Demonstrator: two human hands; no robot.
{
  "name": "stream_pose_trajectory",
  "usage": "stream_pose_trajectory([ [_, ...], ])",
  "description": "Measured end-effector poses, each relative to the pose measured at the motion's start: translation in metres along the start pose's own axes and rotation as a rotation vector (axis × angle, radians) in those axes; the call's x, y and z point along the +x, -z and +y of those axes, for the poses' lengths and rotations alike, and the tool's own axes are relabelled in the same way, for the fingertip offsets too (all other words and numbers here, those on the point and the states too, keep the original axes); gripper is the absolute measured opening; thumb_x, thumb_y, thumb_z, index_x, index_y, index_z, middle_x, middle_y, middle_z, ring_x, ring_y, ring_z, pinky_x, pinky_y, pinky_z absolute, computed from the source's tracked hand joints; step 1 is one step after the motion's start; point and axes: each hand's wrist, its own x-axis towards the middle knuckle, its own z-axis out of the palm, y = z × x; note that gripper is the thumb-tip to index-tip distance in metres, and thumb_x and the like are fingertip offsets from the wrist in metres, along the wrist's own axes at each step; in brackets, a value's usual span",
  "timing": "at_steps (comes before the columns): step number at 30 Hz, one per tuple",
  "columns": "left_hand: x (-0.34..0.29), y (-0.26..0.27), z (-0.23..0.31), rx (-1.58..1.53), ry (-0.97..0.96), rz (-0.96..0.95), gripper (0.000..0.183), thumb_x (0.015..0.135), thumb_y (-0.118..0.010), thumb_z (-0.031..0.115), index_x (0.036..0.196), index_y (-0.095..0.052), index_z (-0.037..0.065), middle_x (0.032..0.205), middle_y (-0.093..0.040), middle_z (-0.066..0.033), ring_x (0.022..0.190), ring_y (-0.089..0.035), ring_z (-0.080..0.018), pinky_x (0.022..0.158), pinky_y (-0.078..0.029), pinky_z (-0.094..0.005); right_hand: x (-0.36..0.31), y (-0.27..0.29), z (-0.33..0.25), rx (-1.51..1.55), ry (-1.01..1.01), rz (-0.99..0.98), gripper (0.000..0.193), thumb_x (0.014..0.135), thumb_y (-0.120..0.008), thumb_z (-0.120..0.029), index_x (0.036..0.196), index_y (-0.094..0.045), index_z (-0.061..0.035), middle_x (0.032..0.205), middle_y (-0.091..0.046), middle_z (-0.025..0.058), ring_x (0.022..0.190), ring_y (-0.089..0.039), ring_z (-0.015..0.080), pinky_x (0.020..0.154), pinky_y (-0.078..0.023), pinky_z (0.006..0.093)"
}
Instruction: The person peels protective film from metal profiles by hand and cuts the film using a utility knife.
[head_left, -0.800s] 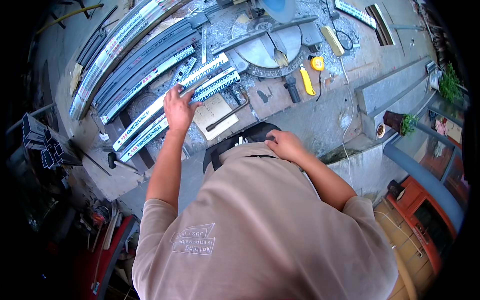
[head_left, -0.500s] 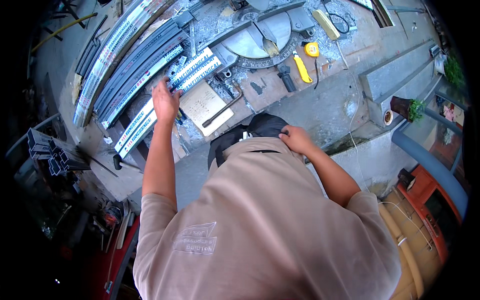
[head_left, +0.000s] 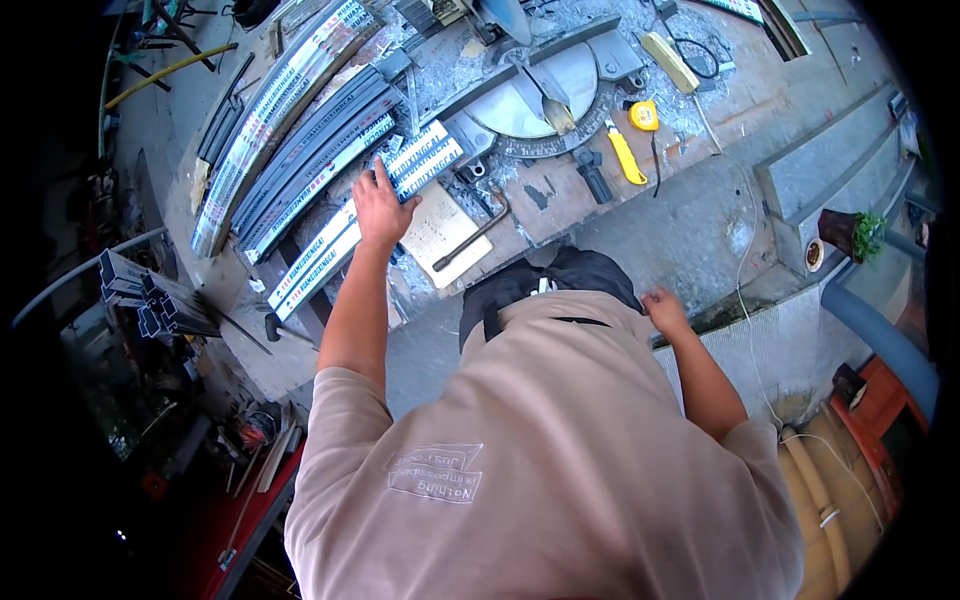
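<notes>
My left hand (head_left: 382, 207) lies across two long aluminium profiles (head_left: 318, 262) with white and blue printed film, its fingers stretched out and the thumb apart. Its fingertips rest on or just over the strips; contact is hard to make out. Beside the thumb is a cream notebook page or board (head_left: 440, 225) with a dark socket wrench (head_left: 470, 238) lying across it. The profiles run up toward the round base of a mitre saw (head_left: 535, 105). My right hand (head_left: 664, 312) hangs by my right hip, loosely bent, with nothing seen in it.
Curved stacks of grey profiles (head_left: 315, 150) lie left of my left hand. A yellow utility knife (head_left: 626, 157), a yellow tape measure (head_left: 643, 116) and a wooden block (head_left: 668, 62) sit right of the saw. Metal shavings litter the bench. A hammer (head_left: 275, 328) lies at its near left edge.
The view has shifted, so the bench appears farther right. My right hand has come away from my trousers to the right. My left hand stays at the profiles, its fingers straighter.
</notes>
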Motion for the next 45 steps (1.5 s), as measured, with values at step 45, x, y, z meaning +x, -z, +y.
stream_pose_trajectory([
  [45, 0.028, -0.014, -0.039, 0.392, -0.006, -0.334, 0.125, 0.101, -0.077, 0.048, 0.17, 0.007, -0.012, 0.163, -0.029, -0.0437, 0.151, -0.037, -0.0587, 0.128, -0.033, -0.0597, 0.066, -0.216, 0.04, 0.281, -0.169, 0.055, 0.039, 0.101, -0.066, -0.035, 0.124, -0.077, -0.006, 0.123, -0.078, 0.0228, 0.12, -0.073, 0.0422, 0.103, -0.058, 0.0546],
])
